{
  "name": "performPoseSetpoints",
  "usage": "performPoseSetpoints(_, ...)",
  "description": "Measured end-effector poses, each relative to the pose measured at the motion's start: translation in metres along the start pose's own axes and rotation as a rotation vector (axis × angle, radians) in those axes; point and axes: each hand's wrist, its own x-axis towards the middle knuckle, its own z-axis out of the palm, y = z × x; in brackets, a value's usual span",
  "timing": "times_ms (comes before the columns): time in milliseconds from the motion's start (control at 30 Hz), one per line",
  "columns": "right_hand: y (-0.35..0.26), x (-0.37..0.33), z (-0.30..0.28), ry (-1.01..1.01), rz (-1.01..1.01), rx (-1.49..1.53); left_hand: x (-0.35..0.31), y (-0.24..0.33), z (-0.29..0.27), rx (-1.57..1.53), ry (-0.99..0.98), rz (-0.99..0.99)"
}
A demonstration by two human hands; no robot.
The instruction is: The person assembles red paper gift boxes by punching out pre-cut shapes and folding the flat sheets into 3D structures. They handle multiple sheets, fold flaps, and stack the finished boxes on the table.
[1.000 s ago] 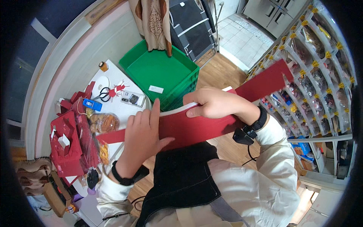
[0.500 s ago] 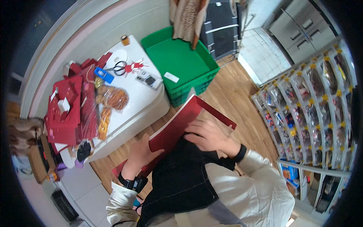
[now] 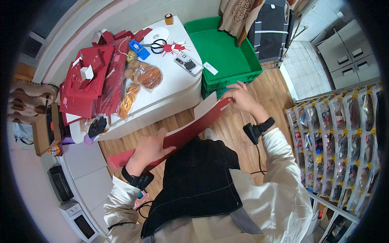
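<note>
A long piece of red cardboard [image 3: 190, 131] with a white inner face is held slantwise in front of my black apron. My left hand [image 3: 152, 150] is closed around its lower left part, thumb on the red side. At the far right end, my right hand [image 3: 244, 100] pinches the corner, its other fingers stretched past the edge. A white flap [image 3: 206, 104] stands up along the far edge near that end. Both wrists wear black bands with small devices.
On the white table [image 3: 178, 87] lie red cardboard pieces [image 3: 83, 97], black-handled scissors [image 3: 157, 45], a blue tape dispenser [image 3: 139, 49], a phone [image 3: 188, 64] and bagged twisted cords [image 3: 150, 77]. Beside it stands a green crate [image 3: 231, 52]. Clear pocket organizers [image 3: 336, 141] hang at right.
My right hand has moved from the cardboard's middle to its far right end. The white flap now shows opened up there. The view has shifted, and my left hand keeps its grip.
</note>
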Motion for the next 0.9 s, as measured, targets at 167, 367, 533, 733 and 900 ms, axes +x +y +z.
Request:
performPoseSetpoints(167,-0.009,0.033,-0.024,-0.434,-0.083,0.534,-0.015,-0.022,-0.012,-0.182,-0.042,-0.047)
performPoseSetpoints(367,-0.030,0.040,0.038,-0.811,-0.072,0.270,-0.034,-0.029,-0.001,-0.344,-0.292,-0.157)
performPoseSetpoints(533,-0.055,0.031,0.023,-1.018,0.090,0.415,-0.035,-0.029,0.004,-0.594,-0.643,-0.304)
performPoseSetpoints(733,-0.062,0.015,-0.001,-1.085,0.266,0.541,-0.044,-0.026,0.019,-0.441,-0.255,0.152)
performPoseSetpoints(900,-0.072,-0.004,0.004,-0.676,-0.129,0.147,-0.039,-0.021,0.017,-0.511,-0.482,0.103)
